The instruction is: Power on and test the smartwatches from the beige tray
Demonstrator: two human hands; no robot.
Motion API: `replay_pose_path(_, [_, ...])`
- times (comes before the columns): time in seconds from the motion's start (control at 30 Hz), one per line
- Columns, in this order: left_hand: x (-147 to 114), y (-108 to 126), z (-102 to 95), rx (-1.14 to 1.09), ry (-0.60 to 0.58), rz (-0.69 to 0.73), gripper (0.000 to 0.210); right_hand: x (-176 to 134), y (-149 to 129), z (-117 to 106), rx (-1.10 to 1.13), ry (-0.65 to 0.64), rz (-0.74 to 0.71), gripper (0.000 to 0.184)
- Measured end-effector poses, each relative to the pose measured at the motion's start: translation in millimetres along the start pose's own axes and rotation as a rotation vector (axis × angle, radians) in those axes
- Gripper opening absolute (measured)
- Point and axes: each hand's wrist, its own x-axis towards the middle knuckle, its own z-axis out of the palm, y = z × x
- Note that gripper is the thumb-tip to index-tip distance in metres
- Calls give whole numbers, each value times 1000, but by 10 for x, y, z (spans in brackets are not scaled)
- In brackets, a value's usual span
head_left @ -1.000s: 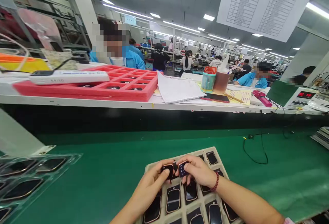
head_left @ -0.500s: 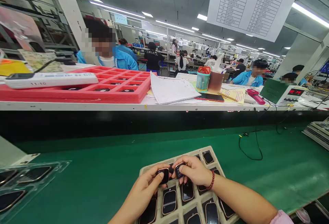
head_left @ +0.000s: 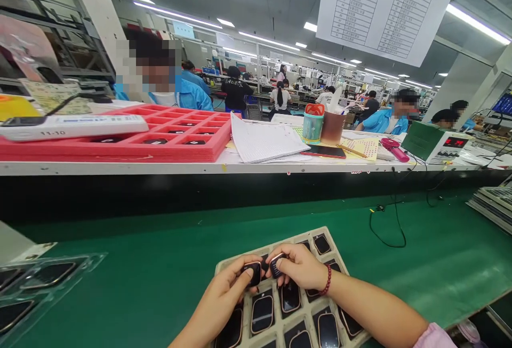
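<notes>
Just above a beige compartment tray [head_left: 276,332], my left hand [head_left: 228,289] pinches a smartwatch [head_left: 253,273] with a dark face and a gold-coloured rim, thumb on its front. Close beside it, my right hand [head_left: 300,268] grips a second smartwatch [head_left: 277,265], whose lit screen shows rows of small icons. The two watches are side by side, nearly touching. Below my hands, several more dark watch faces lie in the tray's compartments, among them one watch [head_left: 262,313] at the front left and another [head_left: 328,330] to the right. My forearms hide part of the tray.
A clear plastic tray [head_left: 90,273] with dark watch faces lies at left on the green mat [head_left: 152,284]. A black cable [head_left: 396,223] hangs onto the mat. On the shelf stand a red foam tray [head_left: 192,151], papers [head_left: 264,143] and a green device [head_left: 426,143]. Other people sit beyond.
The view has shifted slightly. Both hands stay over the tray, each holding its watch, with the right one's watch tilted a little differently.
</notes>
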Motion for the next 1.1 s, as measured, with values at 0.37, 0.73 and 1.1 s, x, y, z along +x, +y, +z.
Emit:
replay_pose_path(0.37, [-50,29,69,-70,8,107,24,-31,109,-29,-27,4,-37,23])
replay_pose_path(0.73, [-22,-78,62,-152,58,177,29,-74,78,-29,-46,-58,-40,36])
replay_pose_path(1.1, [-31,-96,58,-134,55,156,36,-48,73,-76,-30,-35,-33,31])
